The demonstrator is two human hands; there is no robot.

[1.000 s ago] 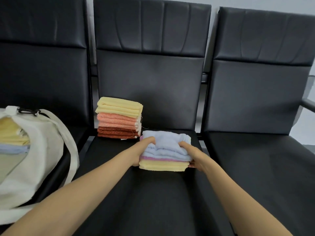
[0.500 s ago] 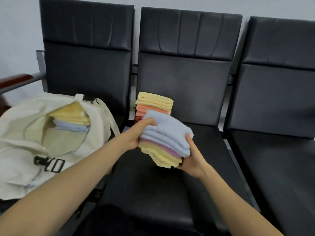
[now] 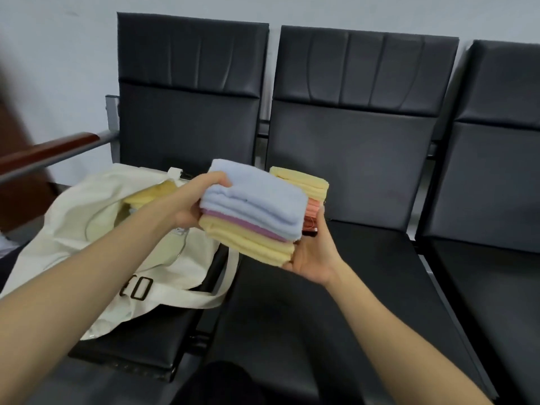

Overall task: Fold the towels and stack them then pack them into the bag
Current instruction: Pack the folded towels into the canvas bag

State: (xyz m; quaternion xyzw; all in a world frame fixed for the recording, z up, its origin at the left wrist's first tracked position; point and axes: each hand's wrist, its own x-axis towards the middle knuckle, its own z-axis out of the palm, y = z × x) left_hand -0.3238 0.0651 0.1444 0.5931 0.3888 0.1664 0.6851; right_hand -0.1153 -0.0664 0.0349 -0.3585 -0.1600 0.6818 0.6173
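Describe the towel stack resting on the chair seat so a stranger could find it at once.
Find the row of black padded chairs and take the middle one. At the back of its seat sits a small stack of folded towels. It is yellow on top with orange beneath, unlike the blue-topped stack held in front of it.

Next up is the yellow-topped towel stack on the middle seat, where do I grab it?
Take the yellow-topped stack at its two ends, one hand from each side, thumbs on top, fingers under its base. It is loose folded layers, so clamping top to bottom likely keeps it square, as the left hand and right hand grip the held stack.
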